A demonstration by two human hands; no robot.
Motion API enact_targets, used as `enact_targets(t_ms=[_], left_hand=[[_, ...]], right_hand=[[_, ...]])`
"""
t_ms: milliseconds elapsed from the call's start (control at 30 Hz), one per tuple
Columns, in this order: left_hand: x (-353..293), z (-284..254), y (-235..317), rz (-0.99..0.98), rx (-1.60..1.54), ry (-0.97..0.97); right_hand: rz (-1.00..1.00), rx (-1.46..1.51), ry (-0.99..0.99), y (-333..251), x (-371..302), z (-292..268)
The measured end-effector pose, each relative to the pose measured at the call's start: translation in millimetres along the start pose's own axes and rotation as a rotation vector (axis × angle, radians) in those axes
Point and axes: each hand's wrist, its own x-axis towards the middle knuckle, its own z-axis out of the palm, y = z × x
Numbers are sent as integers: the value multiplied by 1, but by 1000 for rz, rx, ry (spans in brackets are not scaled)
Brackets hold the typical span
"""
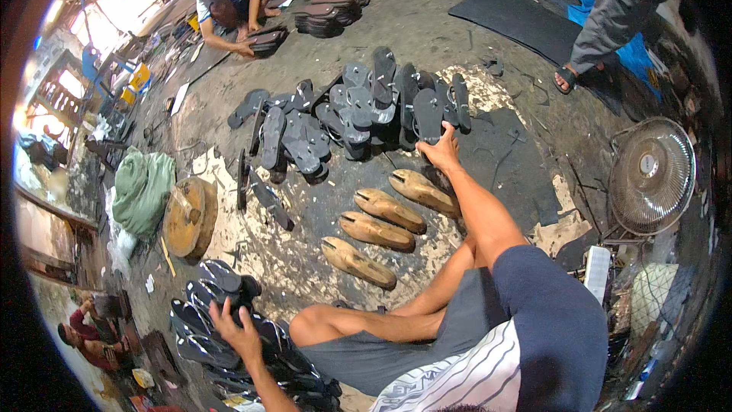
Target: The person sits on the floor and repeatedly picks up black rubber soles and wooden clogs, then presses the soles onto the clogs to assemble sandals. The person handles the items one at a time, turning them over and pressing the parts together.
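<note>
Head view: outstretched right hand (441, 149) touches sandal (428, 113).

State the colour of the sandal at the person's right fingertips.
The sandal has a dark grey, nearly black upper face; the head view shows it best.

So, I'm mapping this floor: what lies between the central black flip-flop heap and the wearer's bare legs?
Four brown wooden shoe lasts lie between heap and legs in the head view.
</note>
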Motion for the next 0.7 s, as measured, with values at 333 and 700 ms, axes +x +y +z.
enact_targets(t_ms=[333,700], left_hand=[[-13,23,223,-149,-1109,-389],[-111,-23,189,-255,-1147,-482]], right_hand=[[-678,159,-601,-56,-335,-87],[-208,674,-1452,-53,-345,-121]])
